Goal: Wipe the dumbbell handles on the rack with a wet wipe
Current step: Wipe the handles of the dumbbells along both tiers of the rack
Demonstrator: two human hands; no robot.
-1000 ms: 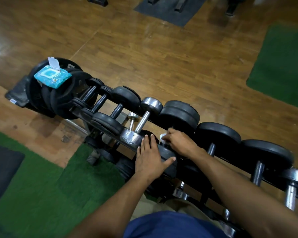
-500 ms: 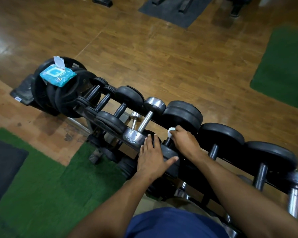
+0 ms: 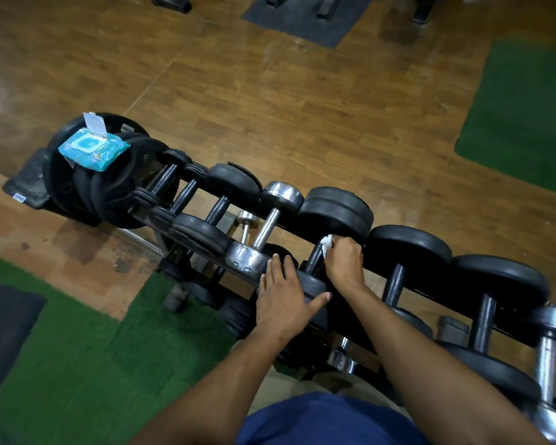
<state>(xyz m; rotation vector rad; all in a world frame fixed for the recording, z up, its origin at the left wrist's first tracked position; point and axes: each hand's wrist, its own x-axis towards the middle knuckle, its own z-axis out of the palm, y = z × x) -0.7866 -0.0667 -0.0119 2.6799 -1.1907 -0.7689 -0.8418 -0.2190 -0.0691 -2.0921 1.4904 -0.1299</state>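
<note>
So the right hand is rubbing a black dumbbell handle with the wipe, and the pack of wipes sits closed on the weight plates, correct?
Not quite: the head view shows the wipes pack with its lid flipped open. The rest holds: the right hand presses the wipe on the dumbbell handle.

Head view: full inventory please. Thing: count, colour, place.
Dumbbell rack: one, black, diagonal from the left to the lower right.
Rubber dumbbells: several, black, along the rack; exact count unclear.
Chrome dumbbells: at least three, silver; one mid-rack, a small one beside it lower down, one at the right edge.
Weight plates: a stack, black, at the rack's left end.
Wipes pack: one, light blue, lid open, on top of the plates.
Wet wipe: one, white, on a black dumbbell handle.
Turf mats: two, green, lower left and right.
Floor: wood, brown.
Left hand: open, flat on a dumbbell's near head.
Right hand: grip closed on the wet wipe.
</note>
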